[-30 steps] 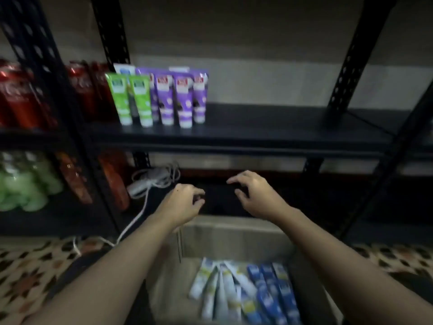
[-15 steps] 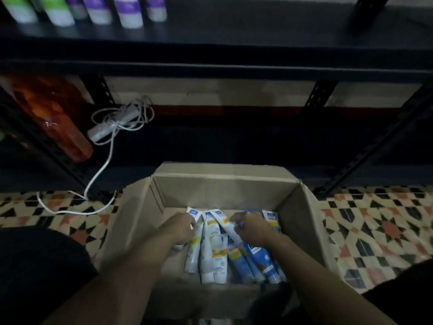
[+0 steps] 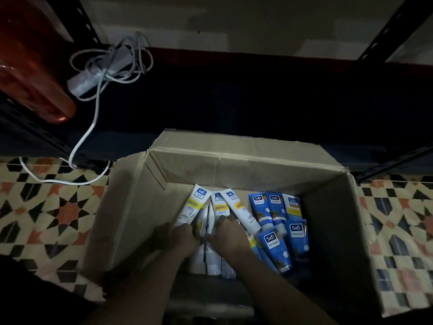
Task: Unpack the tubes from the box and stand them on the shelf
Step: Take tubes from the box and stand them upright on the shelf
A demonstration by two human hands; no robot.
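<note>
An open cardboard box (image 3: 234, 165) stands on the patterned floor in front of a dark shelf rack. Inside lie several white-and-yellow tubes (image 3: 194, 205) on the left and several blue tubes (image 3: 274, 247) on the right. Both of my hands are down in the box among the white tubes. My left hand (image 3: 174, 238) has its fingers curled round the lower end of a white-and-yellow tube. My right hand (image 3: 228, 236) curls its fingers over white tubes (image 3: 219, 208) in the middle. The fingertips are partly hidden in the dim light.
A low black shelf (image 3: 257, 102) runs behind the box. On it sits a white power strip with a coiled cable (image 3: 100, 76) that trails onto the tiled floor (image 3: 46, 207). A red-orange bottle (image 3: 35, 73) lies at the far left. A black rack post (image 3: 386, 26) rises at the right.
My view has tilted down from the upper shelf to the box. Both hands dropped from above the box into it and closed on white tubes.
</note>
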